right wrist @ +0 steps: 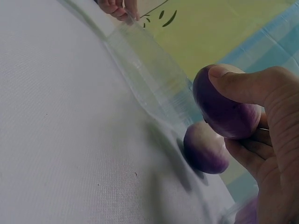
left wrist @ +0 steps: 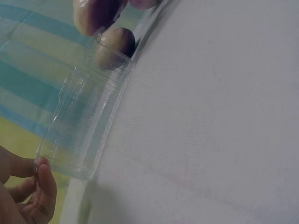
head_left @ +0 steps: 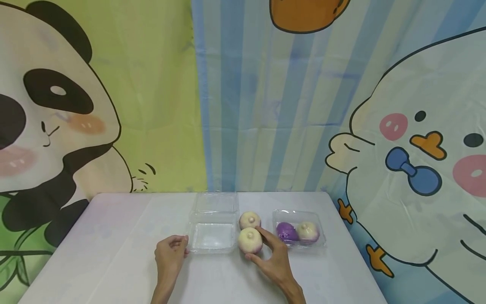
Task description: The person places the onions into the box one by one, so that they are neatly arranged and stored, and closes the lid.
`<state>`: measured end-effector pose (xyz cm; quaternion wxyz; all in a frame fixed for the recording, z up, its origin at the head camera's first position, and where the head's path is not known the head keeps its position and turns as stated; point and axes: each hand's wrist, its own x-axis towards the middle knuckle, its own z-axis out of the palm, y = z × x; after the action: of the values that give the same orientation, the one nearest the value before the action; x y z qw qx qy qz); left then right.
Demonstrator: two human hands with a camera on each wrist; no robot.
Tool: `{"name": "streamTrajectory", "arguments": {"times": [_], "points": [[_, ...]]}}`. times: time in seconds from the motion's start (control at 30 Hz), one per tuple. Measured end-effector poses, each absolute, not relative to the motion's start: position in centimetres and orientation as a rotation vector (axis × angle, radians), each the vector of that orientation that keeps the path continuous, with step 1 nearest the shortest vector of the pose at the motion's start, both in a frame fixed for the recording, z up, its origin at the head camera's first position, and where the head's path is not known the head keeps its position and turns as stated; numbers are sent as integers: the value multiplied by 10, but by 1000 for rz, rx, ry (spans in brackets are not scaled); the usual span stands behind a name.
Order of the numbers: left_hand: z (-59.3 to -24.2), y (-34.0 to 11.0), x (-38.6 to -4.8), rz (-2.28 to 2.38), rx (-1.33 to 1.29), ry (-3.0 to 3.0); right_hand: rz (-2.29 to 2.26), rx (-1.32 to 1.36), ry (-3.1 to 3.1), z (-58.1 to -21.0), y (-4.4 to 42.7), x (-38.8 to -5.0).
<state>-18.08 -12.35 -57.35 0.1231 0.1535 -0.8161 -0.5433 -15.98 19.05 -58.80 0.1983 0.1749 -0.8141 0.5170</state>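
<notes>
My right hand (head_left: 274,258) grips a round purple-and-white turnip (head_left: 250,240) between thumb and fingers. In the right wrist view the held turnip (right wrist: 224,105) is raised off the table. A second turnip (head_left: 249,218) rests on the table just behind it, pale side up. To the left lies a clear plastic clamshell box (head_left: 212,251), its lid (head_left: 216,202) folded back and nothing inside. My left hand (head_left: 171,252) pinches the near left edge of this box, with the thumb and fingertip on its rim in the left wrist view.
Right of my right hand stands another clear plastic box (head_left: 322,241), holding a purple turnip (head_left: 287,232) and a paler one (head_left: 308,232). White cloth covers the table (head_left: 125,253). A cartoon-printed curtain (head_left: 250,126) hangs behind the table's far edge.
</notes>
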Motion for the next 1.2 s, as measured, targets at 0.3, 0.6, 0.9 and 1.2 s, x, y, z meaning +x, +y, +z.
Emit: {"name": "streamTrajectory", "arguments": {"times": [0.3,0.6,0.9,1.2], "points": [[-573,-124,-181,-1600,443,-2387,1523,432,-2312,-584,188,-161],[-572,-124,-182,-1596,444,-2391,1492,441,-2317,-583,188,-166],[-572,-124,-181,-1617,445,-2385,1488,535,-2288,-577,184,-169],[-572,-122,-181,-1592,433,-2346,1460,554,-2282,-574,181,-171]]}}
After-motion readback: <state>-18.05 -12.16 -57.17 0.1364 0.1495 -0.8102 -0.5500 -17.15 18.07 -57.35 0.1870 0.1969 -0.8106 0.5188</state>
